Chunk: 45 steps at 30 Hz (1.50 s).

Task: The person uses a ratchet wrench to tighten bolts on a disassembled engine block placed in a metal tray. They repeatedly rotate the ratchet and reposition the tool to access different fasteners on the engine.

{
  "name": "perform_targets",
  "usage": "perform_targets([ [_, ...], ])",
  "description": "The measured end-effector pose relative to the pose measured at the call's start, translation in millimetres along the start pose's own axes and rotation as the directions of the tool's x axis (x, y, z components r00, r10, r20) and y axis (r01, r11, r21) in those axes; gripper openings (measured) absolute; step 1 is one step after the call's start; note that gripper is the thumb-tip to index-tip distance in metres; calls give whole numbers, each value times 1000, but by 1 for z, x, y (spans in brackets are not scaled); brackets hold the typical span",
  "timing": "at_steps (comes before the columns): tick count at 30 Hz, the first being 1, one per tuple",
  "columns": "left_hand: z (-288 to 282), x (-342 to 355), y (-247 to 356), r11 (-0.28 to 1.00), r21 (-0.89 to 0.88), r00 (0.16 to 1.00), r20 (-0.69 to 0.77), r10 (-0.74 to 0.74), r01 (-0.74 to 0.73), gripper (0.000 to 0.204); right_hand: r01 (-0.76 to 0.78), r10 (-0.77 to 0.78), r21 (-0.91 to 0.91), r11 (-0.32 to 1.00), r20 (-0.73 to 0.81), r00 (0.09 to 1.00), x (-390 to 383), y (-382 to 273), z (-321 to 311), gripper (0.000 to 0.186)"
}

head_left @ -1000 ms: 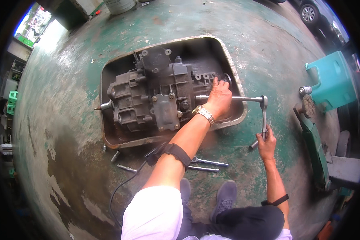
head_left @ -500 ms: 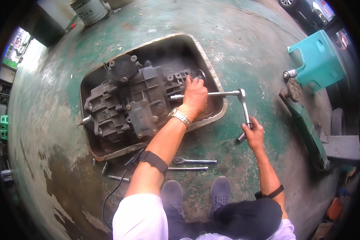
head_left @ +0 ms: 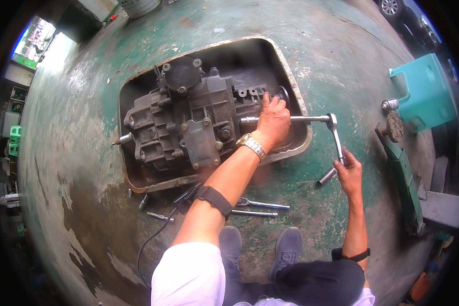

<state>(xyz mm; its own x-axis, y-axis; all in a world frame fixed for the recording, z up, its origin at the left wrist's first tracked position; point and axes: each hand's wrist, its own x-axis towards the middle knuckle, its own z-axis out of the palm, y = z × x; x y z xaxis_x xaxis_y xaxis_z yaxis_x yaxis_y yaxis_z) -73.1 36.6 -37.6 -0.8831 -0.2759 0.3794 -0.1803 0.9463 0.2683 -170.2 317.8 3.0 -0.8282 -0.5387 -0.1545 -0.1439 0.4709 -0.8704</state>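
A dark gearbox (head_left: 194,143) lies in a metal tray (head_left: 299,104). My left hand (head_left: 273,122) curls over its right end, fingertips near the round flange; a long extension bar (head_left: 308,119) passes beneath that hand to a socket (head_left: 249,120) at the gearbox. My right hand (head_left: 348,173) is closed round the handle of a ratchet (head_left: 336,135) joined to the bar's outer end, with a loose-looking steel tube (head_left: 325,178) at the same hand. Below the tray lie a second ratchet (head_left: 262,204), a bar (head_left: 255,213), a short extension (head_left: 158,216) and a small socket (head_left: 143,203).
A turquoise stool (head_left: 421,92) stands at right beside a spray can (head_left: 390,105) and a green floor jack (head_left: 405,188). A bucket (head_left: 137,6) and a dark pillar (head_left: 86,20) are at the top, a car (head_left: 413,28) at top right. A black cable (head_left: 150,245) trails from my left arm.
The view has shifted slightly. The ratchet handle in my right hand has swung a little to the right relative to the tray; my left hand stays at the gearbox's right end.
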Motion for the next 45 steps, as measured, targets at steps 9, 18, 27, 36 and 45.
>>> perform_targets([
  [9,-9,-1,1,1000,-14,999,43,17,-16,18,-113,114,50,992,-12,993,-26,-42,-5,45],
  [18,-11,2,-2,998,-64,994,109,-20,27,19,-106,58,149,983,296,953,-3,-131,-49,47],
  [27,-9,3,-6,995,-95,997,80,-18,26,16,179,-167,-60,982,167,972,34,-166,-39,62],
  [36,-6,3,-7,1000,7,989,145,14,-15,23,30,-24,-93,995,69,997,92,-179,-26,51],
  [45,-12,2,-8,999,-46,991,128,32,-26,18,-4,16,-277,961,41,999,67,-197,-27,48],
])
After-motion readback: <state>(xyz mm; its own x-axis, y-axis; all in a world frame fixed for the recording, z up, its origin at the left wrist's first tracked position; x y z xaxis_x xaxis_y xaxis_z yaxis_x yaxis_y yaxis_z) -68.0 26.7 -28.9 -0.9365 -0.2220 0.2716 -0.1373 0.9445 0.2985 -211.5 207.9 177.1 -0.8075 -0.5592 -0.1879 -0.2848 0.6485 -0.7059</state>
